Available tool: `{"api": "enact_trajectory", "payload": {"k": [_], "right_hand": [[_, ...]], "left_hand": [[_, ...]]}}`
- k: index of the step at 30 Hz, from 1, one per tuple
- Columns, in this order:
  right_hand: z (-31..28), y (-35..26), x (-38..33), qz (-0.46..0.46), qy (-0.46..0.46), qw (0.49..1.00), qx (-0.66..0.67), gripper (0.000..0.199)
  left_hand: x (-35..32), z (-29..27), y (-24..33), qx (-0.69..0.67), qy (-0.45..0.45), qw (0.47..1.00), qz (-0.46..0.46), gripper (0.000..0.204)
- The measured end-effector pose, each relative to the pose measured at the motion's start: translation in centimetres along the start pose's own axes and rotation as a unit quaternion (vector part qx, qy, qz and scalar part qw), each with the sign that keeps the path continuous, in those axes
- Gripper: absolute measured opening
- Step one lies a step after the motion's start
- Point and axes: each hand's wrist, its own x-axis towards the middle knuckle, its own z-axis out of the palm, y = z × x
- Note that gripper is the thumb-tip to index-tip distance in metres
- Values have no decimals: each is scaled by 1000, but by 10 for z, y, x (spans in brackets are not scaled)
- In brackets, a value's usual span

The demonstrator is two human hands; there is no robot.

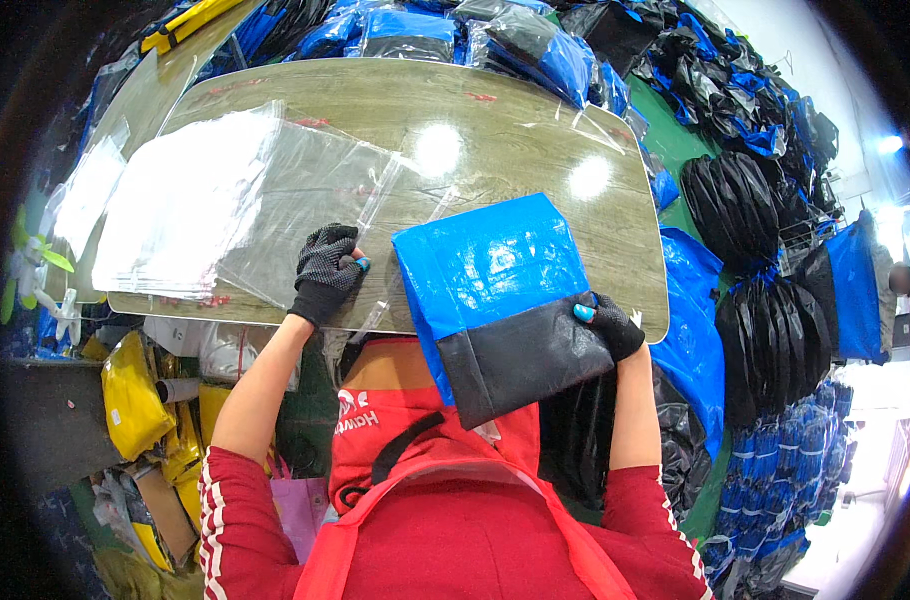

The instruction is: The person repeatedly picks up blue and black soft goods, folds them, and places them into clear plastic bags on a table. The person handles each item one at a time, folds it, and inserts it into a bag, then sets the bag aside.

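Observation:
My right hand (612, 326), in a black fingerless glove, grips the right edge of a folded tarpaulin-like bag (495, 265), with its thumb on top. The folded bag is glossy blue with a black band along the near side; it is tilted over the table's front edge. To its left, my gloved left hand (327, 268) has its fingers curled and the thumb pressed in at the edge of a clear plastic bag (310, 190). That clear bag lies flat on the table. Farther left is a stack of clear plastic bags (180, 200), whitish with glare.
The wood-patterned table (535, 130) has rounded corners. Wrapped blue and black packages (408, 37) are heaped behind it. Black bundles (732, 212) and blue bundles (785, 470) stand at the right. Yellow folded goods (138, 395) lie below the table at the left.

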Motion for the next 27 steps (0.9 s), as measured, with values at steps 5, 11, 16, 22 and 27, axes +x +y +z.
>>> {"api": "enact_trajectory", "payload": {"k": [5, 11, 16, 22, 27], "right_hand": [[-4, -3, 1, -8, 4, 1000, -13, 46], [-1, 1, 8, 6, -17, 997, 79, 51], [-5, 1, 6, -27, -2, 997, 70, 52], [-1, 0, 11, 0, -14, 997, 78, 49], [-4, 11, 14, -2, 10, 998, 61, 41]], "left_hand": [[4, 0, 6, 29, -11, 999, -18, 18], [11, 6, 5, 59, 30, 998, -2, 14], [10, 6, -3, 24, 28, 999, -19, 14], [12, 5, -7, -47, 11, 997, -65, 20], [14, 0, -16, -235, -44, 957, -163, 19]]}}
